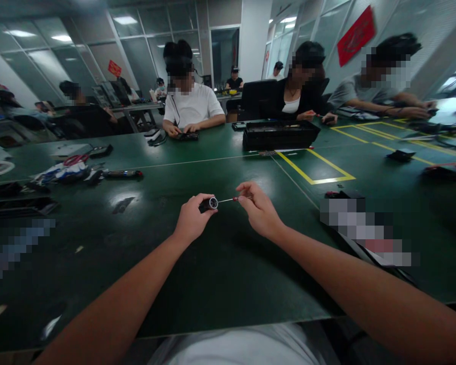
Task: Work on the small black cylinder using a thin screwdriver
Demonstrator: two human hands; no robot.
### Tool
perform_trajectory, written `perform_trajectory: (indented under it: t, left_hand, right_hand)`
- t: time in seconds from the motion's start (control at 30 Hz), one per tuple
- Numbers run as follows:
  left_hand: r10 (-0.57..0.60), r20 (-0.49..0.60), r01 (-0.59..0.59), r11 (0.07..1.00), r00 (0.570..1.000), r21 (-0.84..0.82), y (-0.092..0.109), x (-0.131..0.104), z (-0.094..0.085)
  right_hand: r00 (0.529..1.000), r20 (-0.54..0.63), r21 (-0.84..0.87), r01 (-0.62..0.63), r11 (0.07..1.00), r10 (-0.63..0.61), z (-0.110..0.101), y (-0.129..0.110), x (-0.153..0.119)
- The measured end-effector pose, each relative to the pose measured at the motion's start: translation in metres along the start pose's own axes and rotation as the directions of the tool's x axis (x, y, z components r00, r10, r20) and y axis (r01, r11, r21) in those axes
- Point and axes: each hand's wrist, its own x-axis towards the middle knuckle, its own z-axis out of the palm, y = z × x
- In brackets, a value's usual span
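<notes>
Above the green table, my left hand [192,218] is closed around a small black cylindrical part [210,204] with a pale ring on its end. My right hand [261,210] pinches a thin screwdriver [228,200] by its reddish handle, partly hidden by the fingers. The screwdriver's metal shaft points left, and its tip is at or close to the side of the black part; I cannot tell whether it touches. Both hands are held in front of me over the middle of the near side.
A long black box [281,136] stands across the green table [213,284]. Cloths and cables [66,170] lie left, beside a dark pen-shaped tool [123,174]. Yellow tape [332,180] marks the right side, above a blurred packet [361,228]. Several people sit opposite.
</notes>
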Motion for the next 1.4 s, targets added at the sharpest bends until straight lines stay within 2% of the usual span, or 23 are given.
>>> perform_trajectory:
  t: [0.13,0.2,0.33,0.4,0.47,0.57,0.7,0.8,0.9,1.03,1.27,1.4]
  left_hand:
    - [0.002,0.011,-0.002,1.0,1.0,0.006,0.0,0.0,-0.001]
    - [-0.001,0.017,0.001,1.0,1.0,0.011,0.0,0.0,-0.001]
    - [-0.013,-0.001,0.013,1.0,1.0,0.023,0.003,0.001,-0.004]
    - [0.037,0.004,-0.037,0.998,0.999,0.043,0.006,0.0,-0.006]
    - [0.108,0.01,-0.108,0.992,0.994,0.072,0.009,0.001,-0.007]
    - [0.112,0.023,-0.114,0.99,0.993,0.089,0.008,0.001,-0.006]
    - [0.043,0.046,-0.046,0.997,0.998,0.068,0.003,0.002,-0.003]
    - [0.041,0.046,-0.043,0.997,0.998,0.061,0.002,0.002,-0.001]
    - [0.05,0.056,-0.054,0.997,0.997,0.06,0.003,0.002,-0.001]
    - [0.05,0.042,-0.052,0.997,0.998,0.052,0.005,0.0,-0.001]
    - [0.043,0.041,-0.045,0.998,0.998,0.048,0.006,-0.001,-0.002]
    - [0.034,0.045,-0.035,0.999,0.998,0.042,0.006,-0.001,-0.002]
  right_hand:
    - [0.999,-0.004,-0.082,-0.035,0.996,0.035,-0.001,-0.004,-0.002]
    - [0.999,-0.019,-0.048,-0.05,0.998,0.049,0.001,-0.003,-0.002]
    - [0.992,-0.062,0.181,-0.095,0.979,0.108,0.006,0.006,0.002]
    - [0.977,-0.058,0.358,-0.173,0.917,0.207,0.008,0.012,0.007]
    - [0.934,-0.076,0.528,-0.259,0.809,0.348,0.007,0.019,0.012]
    - [0.902,-0.148,0.604,-0.242,0.759,0.405,0.005,0.027,0.016]
    - [0.929,-0.167,0.549,-0.191,0.814,0.331,0.006,0.027,0.013]
    - [0.957,-0.168,0.467,-0.135,0.874,0.237,0.008,0.021,0.009]
    - [0.965,-0.188,0.394,-0.097,0.914,0.184,0.009,0.015,0.008]
    - [0.963,-0.215,0.338,-0.084,0.937,0.163,0.007,0.011,0.008]
    - [0.98,-0.152,0.266,-0.088,0.96,0.132,0.005,0.011,0.006]
    - [0.976,-0.16,0.276,-0.102,0.956,0.151,0.006,0.01,0.006]
